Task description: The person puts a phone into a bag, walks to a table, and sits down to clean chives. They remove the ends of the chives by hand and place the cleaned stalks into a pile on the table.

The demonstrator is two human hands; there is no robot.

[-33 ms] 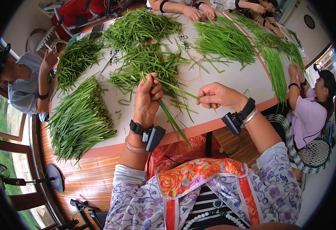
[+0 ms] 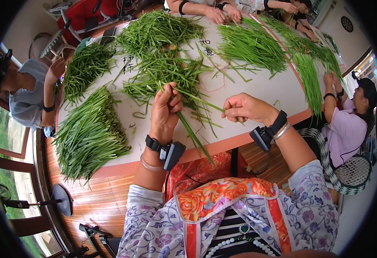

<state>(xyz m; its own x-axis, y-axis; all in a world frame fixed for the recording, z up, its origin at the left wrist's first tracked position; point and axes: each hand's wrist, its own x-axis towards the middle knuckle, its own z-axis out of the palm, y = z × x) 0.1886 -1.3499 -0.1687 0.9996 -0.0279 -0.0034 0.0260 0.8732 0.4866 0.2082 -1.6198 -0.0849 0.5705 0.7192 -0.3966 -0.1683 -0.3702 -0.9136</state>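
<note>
fingers (image 2: 170, 99) of the left hand (image 2: 164, 116) are pinched shut on a small bunch of long green stalks (image 2: 187, 124), held above the near edge of the white table (image 2: 257, 92). stalk ends run down and to the right past the table's orange rim, leaf tips point up toward the loose pile in the middle (image 2: 167, 71). right hand (image 2: 245, 108) is curled into a loose fist, thumb and forefinger closed on a thin leaf strip (image 2: 210, 105) that runs left to the bunch. both wrists carry black straps with a small black device, plus a bangle.

layout on the table:
- neat thick pile of the same greens (image 2: 89, 133) at the near left, well apart from the hands
- darker pile (image 2: 83, 66) further back left
- large heap (image 2: 156, 28) at the far side
- tidy pile (image 2: 250, 45) at the far right, and a long row (image 2: 308, 73) along the right edge

other people: one seated at left in a grey top (image 2: 27, 96), one at right in a pink top (image 2: 345, 129) with hands at the row, and two pairs of hands at the far edge (image 2: 222, 13). wicker stool (image 2: 351, 170) beside the person on the right. wood floor under the table.
</note>
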